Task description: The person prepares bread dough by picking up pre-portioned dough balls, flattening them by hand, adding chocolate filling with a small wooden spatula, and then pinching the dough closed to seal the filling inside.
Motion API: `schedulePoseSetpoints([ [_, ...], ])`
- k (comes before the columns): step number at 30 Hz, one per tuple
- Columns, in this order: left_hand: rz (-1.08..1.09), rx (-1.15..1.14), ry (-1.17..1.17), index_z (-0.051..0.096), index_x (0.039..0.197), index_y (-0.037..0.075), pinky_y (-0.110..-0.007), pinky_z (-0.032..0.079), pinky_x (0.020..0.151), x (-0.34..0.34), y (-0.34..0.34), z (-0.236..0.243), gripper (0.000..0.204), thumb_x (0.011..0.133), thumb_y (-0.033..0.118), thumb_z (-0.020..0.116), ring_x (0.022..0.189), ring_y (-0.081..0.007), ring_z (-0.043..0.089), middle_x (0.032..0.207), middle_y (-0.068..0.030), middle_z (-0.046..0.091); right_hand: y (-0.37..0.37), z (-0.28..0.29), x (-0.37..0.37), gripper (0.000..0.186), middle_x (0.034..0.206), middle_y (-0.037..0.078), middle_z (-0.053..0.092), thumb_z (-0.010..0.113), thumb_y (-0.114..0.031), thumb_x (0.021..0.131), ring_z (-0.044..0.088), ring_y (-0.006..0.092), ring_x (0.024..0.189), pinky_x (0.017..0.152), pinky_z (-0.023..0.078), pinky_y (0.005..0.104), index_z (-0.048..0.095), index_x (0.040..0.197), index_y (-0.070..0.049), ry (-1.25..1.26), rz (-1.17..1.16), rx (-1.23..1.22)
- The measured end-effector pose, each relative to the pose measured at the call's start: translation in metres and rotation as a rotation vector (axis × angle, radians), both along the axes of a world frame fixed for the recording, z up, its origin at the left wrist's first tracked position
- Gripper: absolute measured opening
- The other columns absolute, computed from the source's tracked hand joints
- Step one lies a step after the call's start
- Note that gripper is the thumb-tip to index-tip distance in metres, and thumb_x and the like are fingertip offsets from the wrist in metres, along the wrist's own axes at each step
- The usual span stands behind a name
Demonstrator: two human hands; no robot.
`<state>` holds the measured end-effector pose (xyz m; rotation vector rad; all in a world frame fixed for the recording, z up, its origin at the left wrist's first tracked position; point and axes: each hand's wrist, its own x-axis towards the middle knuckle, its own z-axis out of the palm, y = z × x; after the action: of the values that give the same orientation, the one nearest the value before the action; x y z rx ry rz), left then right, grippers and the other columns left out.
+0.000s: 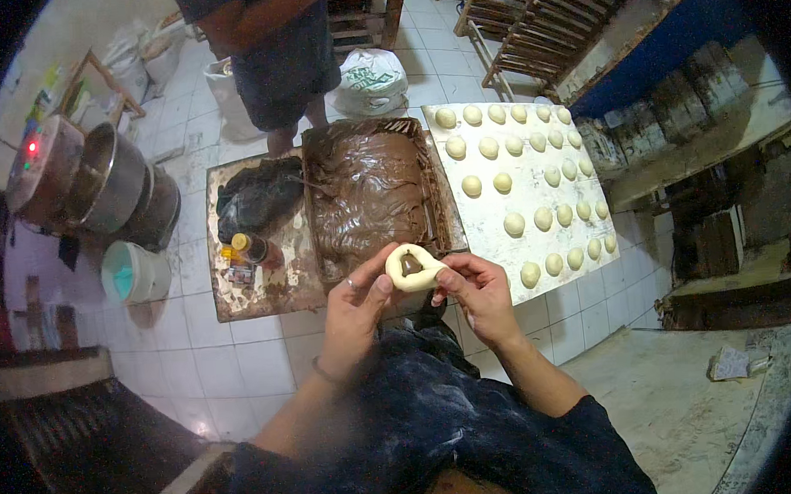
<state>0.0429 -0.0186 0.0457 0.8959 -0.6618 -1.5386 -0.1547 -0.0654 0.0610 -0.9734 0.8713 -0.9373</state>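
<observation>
Both my hands hold one pale piece of dough (415, 268), pinched into a cup with brown filling showing in its middle. My left hand (356, 307) grips its left side with the thumb on top, and my right hand (478, 289) pinches its right edge. Just beyond the dough lies a rectangular tray (435, 188) full of dark brown chocolate paste. To the right, a white board (536, 195) carries several round dough balls in rows.
A black plastic bag (259, 196) and a small bottle (251, 246) lie on a stained board left of the tray. Another person (269, 48) stands behind it. A metal mixer bowl (110, 177) and a pale bucket (133, 272) stand at left on the tiled floor.
</observation>
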Motion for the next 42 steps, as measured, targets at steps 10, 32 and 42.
schedulePoseSetpoints([
  [10,0.392,-0.012,0.195,0.063,0.115,0.001,-0.025,0.053,0.076,0.001,-0.002,-0.005,0.021,0.102,0.019,0.060,0.093,-0.0119,0.064,0.105,-0.0055,0.068,0.011,0.014,-0.018,0.021,0.111,0.007,0.067,0.075,-0.006,0.089,0.065,0.0124,0.095,0.080,0.054,0.0263,0.070,0.109,-0.001,0.137,0.092,-0.084],
  [32,0.017,-0.344,-0.438,0.071,0.110,0.000,-0.039,0.052,0.098,0.011,0.006,0.025,0.029,0.084,0.007,0.079,0.112,-0.0287,0.066,0.116,-0.0177,0.070,0.010,0.035,-0.014,0.019,0.096,0.009,0.073,0.072,-0.007,0.092,0.070,0.0132,0.084,0.077,0.058,0.0262,0.068,0.108,0.003,0.154,0.085,0.023],
  [42,-0.008,-0.386,-0.595,0.077,0.092,0.006,-0.035,0.055,0.083,0.020,0.010,0.031,0.015,0.078,0.009,0.082,0.093,-0.0221,0.069,0.096,-0.0094,0.071,0.011,0.039,-0.039,0.016,0.113,0.012,0.066,0.081,-0.004,0.077,0.063,0.0228,0.109,0.094,0.049,0.0375,0.077,0.093,-0.005,0.330,0.229,-0.401],
])
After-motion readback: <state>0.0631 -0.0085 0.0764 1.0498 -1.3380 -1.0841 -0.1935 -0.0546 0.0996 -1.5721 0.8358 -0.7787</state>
